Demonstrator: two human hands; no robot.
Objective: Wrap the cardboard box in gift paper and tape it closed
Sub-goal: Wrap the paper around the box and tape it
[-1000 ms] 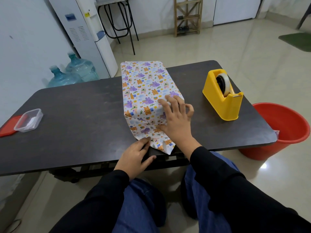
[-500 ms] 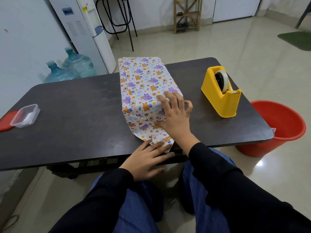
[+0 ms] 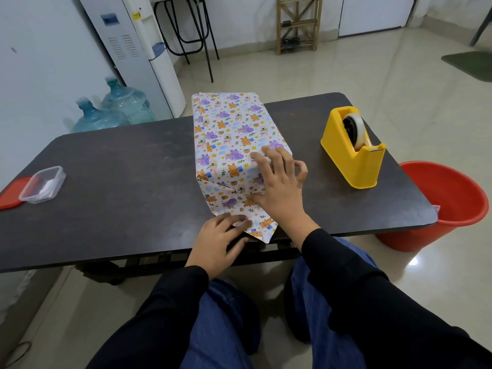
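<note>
The box [image 3: 234, 139], already covered in patterned paper [image 3: 229, 155], lies lengthwise on the dark table [image 3: 119, 182], its near end close to the table's front edge. The right hand [image 3: 279, 187] lies spread over the near right corner of the box — fingers splayed on the top, thumb down on the end face where the side folds meet, pressing rather than gripping. The left hand [image 3: 218, 241] rests flat at the table's front edge, its fingers open and lying on the pointed bottom flap [image 3: 255, 225], which lies out flat on the table towards the person. A yellow tape dispenser [image 3: 354, 153] stands on the table to the right, well apart from the box. Far left — a small clear tub [image 3: 42, 185] sits by a red lid [image 3: 10, 193]. A red bucket [image 3: 450, 206] stands on the floor beside the table's right end.
</note>
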